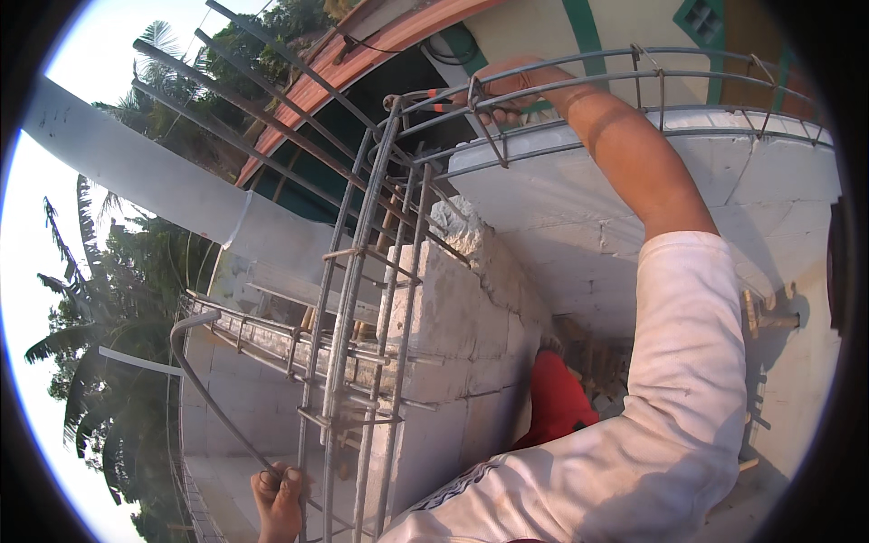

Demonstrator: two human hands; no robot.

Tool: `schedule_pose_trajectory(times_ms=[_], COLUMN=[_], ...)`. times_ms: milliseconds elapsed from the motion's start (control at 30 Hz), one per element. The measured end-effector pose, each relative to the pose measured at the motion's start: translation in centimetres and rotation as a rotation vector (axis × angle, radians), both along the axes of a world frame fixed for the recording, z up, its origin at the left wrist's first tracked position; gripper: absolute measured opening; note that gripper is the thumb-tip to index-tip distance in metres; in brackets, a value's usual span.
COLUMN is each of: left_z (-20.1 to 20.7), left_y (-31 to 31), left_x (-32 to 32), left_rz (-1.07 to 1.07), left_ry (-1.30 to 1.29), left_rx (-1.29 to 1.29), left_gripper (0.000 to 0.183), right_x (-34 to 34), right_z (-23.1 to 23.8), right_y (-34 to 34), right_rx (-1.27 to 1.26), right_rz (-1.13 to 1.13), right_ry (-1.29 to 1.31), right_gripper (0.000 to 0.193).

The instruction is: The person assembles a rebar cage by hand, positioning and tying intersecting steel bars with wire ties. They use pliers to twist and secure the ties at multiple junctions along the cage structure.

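Note:
My right hand (507,89) reaches across the top of the block wall, fingers closed on pincers (438,100) with red-orange and black grips. Their head meets the top of the rebar cage (348,281) at the wall corner, where the steel bars cross; the exact bite is too small to make out. Low at the left, my left hand (279,498) is wrapped around a thin metal rod (222,412), bent over into a hook at its upper end. It stands beside the upright bars of the cage.
A long rebar beam (665,77) with wire ties runs along the wall top (579,163) to the right. Several bare bars (244,104) stick out at upper left, near a pale sheet-like band (154,172). Another rebar run (262,330) tops the left wall. A house and trees stand behind.

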State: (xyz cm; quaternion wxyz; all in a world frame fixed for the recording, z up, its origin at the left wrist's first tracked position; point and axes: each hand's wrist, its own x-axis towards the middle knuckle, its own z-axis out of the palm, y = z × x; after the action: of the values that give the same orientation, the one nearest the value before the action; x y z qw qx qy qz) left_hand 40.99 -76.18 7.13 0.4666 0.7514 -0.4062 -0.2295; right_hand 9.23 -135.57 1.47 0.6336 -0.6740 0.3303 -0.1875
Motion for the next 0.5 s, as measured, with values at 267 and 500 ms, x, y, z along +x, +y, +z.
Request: schedule_pose_trajectory(times_ms=[267, 500], left_z=[0.9, 1.8], left_y=[-0.2, -0.7], left_x=[-0.4, -0.2], left_rz=[-0.008, -0.078], left_ry=[-0.011, -0.011], left_rx=[0.039, 0.106], left_gripper=[0.029, 0.037], right_x=[-0.6, -0.8], right_z=[2.3, 0.8], right_y=[1.2, -0.2], right_rx=[-0.081, -0.109], right_rz=[0.010, 0.002], right_ry=[0.024, 0.060], right_gripper=[0.038, 0.041])
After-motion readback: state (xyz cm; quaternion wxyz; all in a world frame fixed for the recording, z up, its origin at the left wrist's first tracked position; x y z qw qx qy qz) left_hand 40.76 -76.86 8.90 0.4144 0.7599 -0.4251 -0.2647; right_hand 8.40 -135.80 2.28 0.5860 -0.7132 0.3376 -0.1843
